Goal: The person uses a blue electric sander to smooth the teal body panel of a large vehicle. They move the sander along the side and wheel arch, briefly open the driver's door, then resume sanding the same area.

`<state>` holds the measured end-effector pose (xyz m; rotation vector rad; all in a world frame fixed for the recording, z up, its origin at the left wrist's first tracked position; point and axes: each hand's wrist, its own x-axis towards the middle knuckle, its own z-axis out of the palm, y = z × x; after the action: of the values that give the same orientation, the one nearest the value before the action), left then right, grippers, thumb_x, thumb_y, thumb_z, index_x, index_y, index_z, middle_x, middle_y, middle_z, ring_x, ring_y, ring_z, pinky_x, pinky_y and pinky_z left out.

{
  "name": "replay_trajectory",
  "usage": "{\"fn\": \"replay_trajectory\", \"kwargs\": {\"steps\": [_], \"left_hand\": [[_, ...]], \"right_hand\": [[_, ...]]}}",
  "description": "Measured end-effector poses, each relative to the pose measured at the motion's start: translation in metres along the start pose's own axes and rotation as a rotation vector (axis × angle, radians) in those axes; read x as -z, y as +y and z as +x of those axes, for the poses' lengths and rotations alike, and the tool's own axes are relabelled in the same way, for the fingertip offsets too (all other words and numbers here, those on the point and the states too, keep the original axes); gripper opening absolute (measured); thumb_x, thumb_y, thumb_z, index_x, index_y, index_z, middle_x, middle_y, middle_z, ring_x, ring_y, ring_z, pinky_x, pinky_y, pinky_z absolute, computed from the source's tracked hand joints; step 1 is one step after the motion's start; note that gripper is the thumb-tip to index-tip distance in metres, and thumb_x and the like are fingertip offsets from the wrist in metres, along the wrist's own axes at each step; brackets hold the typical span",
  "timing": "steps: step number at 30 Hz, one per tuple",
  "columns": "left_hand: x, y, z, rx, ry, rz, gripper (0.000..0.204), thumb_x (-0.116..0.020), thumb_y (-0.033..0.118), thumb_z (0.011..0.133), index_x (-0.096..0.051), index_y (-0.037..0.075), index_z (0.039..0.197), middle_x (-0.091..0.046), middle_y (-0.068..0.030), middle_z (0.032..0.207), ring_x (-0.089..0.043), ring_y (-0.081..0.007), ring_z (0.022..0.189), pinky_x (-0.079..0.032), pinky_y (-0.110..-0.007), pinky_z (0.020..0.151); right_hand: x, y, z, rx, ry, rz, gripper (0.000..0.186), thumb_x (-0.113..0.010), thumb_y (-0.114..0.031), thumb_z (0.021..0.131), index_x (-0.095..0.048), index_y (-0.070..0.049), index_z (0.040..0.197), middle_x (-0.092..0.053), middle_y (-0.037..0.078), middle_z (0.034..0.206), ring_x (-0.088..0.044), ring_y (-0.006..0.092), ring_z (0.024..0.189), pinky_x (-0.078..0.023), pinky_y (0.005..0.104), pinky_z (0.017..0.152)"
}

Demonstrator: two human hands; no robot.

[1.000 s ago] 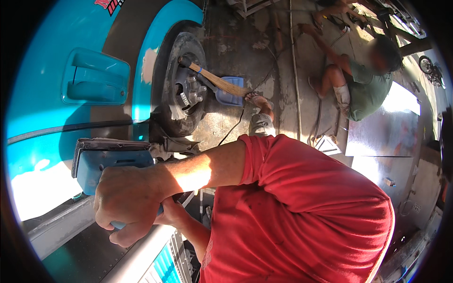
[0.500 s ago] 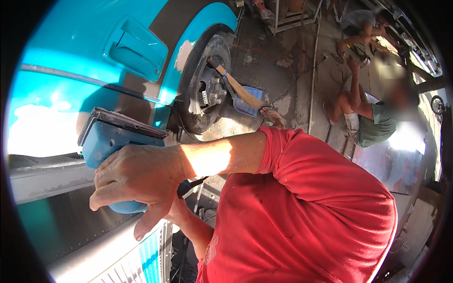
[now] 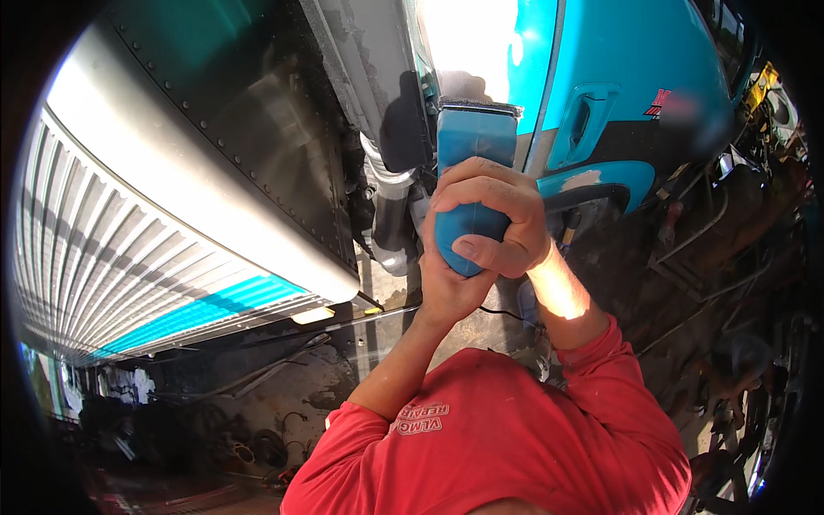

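Observation:
A blue electric sander point(image 3: 476, 142) with a flat dark pad stands upright in front of the teal vehicle's side panel point(image 3: 534, 51). My right hand point(image 3: 506, 202) wraps over its body, with the thumb across the rounded lower end. Below it, my left hand point(image 3: 451, 287) is closed around the sander's underside, its fingers partly hidden. The pad faces a sunlit, pale patch of the panel, with a grey filler-like smear point(image 3: 463, 84) just above its edge. Whether the pad touches the panel I cannot tell.
Left of the sander runs a grey metal pillar point(image 3: 369, 81). Farther left is a riveted silver body point(image 3: 197, 172) with ribbed slats. A recessed door handle point(image 3: 588, 124) and a wheel arch point(image 3: 631, 184) lie to the right. A black cord point(image 3: 506, 315) hangs below my hands.
My view has swung round, so the vehicle panel is now ahead instead of at the left. The right hand's spread fingers now curl round the sander. The other people have left clear view.

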<state>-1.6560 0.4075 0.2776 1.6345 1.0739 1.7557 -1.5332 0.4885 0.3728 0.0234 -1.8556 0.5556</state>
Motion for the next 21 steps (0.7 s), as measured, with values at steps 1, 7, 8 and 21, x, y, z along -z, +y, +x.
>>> {"fn": "replay_trajectory", "kwargs": {"steps": [1, 7, 8, 21], "left_hand": [[-0.001, -0.001, 0.003, 0.016, 0.009, -0.027, 0.101, -0.088, 0.017, 0.081, -0.030, 0.002, 0.162, -0.059, -0.0181, 0.143, -0.062, -0.0288, 0.131, -0.052, -0.043, 0.108], [-0.008, -0.011, 0.020, 0.053, 0.036, -0.031, 0.096, -0.088, 0.016, 0.081, -0.033, 0.003, 0.158, -0.053, -0.0140, 0.141, -0.059, -0.0258, 0.128, -0.051, -0.041, 0.105], [-0.009, -0.014, 0.022, 0.049, 0.044, 0.008, 0.095, -0.088, 0.016, 0.081, -0.033, 0.003, 0.157, -0.054, -0.0139, 0.141, -0.059, -0.0258, 0.128, -0.051, -0.041, 0.105], [-0.008, -0.012, 0.060, 0.046, 0.021, -0.160, 0.093, -0.087, 0.014, 0.080, -0.034, 0.004, 0.156, -0.051, -0.0124, 0.143, -0.055, -0.0235, 0.133, -0.047, -0.041, 0.111]], "right_hand": [[0.000, 0.003, 0.001, 0.003, 0.000, 0.014, 0.038, -0.081, -0.029, 0.079, -0.076, -0.002, 0.105, -0.073, 0.014, 0.100, -0.075, 0.0297, 0.087, -0.059, 0.0387, 0.077], [0.006, 0.023, 0.005, -0.041, -0.012, 0.021, 0.034, -0.080, -0.025, 0.080, -0.077, -0.002, 0.105, -0.075, 0.014, 0.101, -0.075, 0.0287, 0.089, -0.059, 0.0372, 0.080], [0.007, 0.025, 0.005, -0.039, -0.013, 0.027, 0.033, -0.080, -0.024, 0.080, -0.077, -0.002, 0.104, -0.075, 0.014, 0.100, -0.075, 0.0286, 0.089, -0.059, 0.0371, 0.080], [0.023, 0.032, 0.039, -0.106, -0.036, -0.032, 0.032, -0.067, -0.024, 0.081, -0.076, 0.002, 0.099, -0.078, 0.020, 0.097, -0.078, 0.0328, 0.090, -0.061, 0.0438, 0.092]]}}
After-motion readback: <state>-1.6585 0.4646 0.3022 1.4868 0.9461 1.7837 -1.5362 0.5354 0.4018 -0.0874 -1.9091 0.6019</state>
